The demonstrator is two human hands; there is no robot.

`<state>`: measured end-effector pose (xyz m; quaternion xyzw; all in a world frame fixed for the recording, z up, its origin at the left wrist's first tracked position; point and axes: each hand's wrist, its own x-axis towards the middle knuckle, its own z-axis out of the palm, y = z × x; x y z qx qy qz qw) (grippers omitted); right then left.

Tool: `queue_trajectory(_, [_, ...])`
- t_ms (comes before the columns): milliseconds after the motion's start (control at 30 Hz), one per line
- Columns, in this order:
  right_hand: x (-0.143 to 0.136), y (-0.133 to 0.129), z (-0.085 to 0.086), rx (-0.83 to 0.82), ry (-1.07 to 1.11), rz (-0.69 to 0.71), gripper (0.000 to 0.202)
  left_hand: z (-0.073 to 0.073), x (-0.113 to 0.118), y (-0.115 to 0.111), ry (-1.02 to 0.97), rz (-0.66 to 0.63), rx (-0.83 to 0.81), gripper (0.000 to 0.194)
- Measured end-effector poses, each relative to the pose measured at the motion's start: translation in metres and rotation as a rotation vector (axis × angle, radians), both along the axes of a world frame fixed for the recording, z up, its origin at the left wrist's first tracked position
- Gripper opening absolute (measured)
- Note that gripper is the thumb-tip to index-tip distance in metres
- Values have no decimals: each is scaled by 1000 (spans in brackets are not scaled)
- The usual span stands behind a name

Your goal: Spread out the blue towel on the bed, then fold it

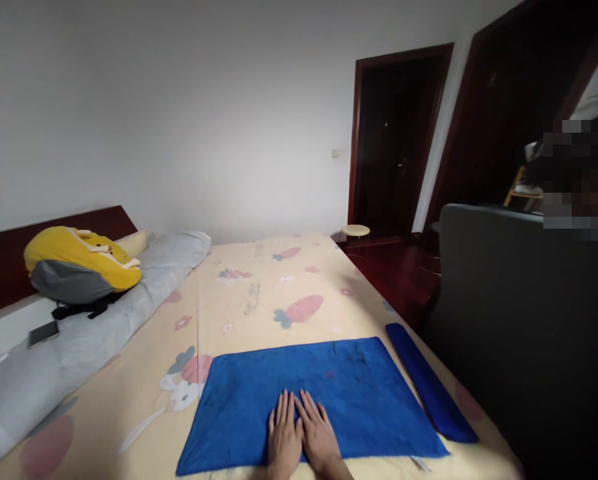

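On the blue towel [309, 393], both hands [301, 437] lie flat, fingers [285, 410] together; no writing readable.

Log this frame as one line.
left hand: flat on blue towel | right hand: flat on towel, beside left | folded blue towel: right, apart | bed
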<state>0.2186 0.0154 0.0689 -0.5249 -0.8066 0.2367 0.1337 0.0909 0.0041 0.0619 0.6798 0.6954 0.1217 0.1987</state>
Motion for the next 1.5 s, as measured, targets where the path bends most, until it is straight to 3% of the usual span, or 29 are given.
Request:
queue_trajectory(100, [49, -1, -14, 82, -33, -20, 57, -7, -43, -21, 139, 99, -5, 62])
queue_trajectory(233, [147, -1, -24, 154, -191, -248, 63, -14, -153, -53, 442, 398, 15, 59])
queue_trajectory(300, [195, -4, -34, 198, -250, -343, 64, -19, -202, -68, 487, 428, 6, 59])
queue_trajectory(367, [232, -8, -47, 242, -284, -409, 67, -22, -233, -79, 501, 430, 13, 59])
queue_trajectory(433, [254, -12, -58, 281, -299, -449, 69, -24, -244, -83, 528, 438, 52, 59])
queue_trajectory(500, [260, -13, -64, 312, -321, -479, 68, -23, -237, -79, 570, 476, 99, 59])
queue_trajectory(600, [243, -10, -64, 357, -385, -552, 64, -19, -207, -67, 624, 550, 163, 57])
queue_trajectory(633, [231, -10, -63, 381, -398, -572, 62, -16, -193, -62, 622, 530, 187, 56])
queue_trajectory(700, [199, -9, -59, 429, -385, -582, 60, -12, -160, -52, 556, 363, 207, 57])
queue_trajectory(767, [157, -11, -54, 445, -310, -502, 59, -11, -119, -42, 428, 118, 181, 59])
queue_trajectory(833, [108, -12, -47, 384, -191, -324, 59, -13, -74, -32, 305, -26, 151, 64])
queue_trajectory(900, [61, -11, -37, 259, -71, -137, 57, -16, -33, -21, 196, -98, 128, 65])
queue_trajectory(967, [25, -6, -24, 126, 0, -34, 55, -17, -3, -10, 123, -126, 80, 64])
queue_trajectory(1067, [6, 7, -9, 27, 17, 22, 55, -7, 9, 2, 125, -104, -19, 64])
queue_trajectory(1167, [29, 25, -3, 60, -19, 54, 57, 8, -20, 9, 152, -107, -44, 62])
queue_trajectory(1267, [82, 42, -7, 99, -128, -85, 62, 17, -79, 9, 230, 29, -62, 61])
queue_trajectory(1400, [169, 55, -27, 156, -317, -332, 66, 11, -177, -9, 372, 241, -121, 63])
queue_trajectory(1500, [220, 57, -47, 212, -412, -454, 72, 0, -238, -28, 420, 275, -171, 63])
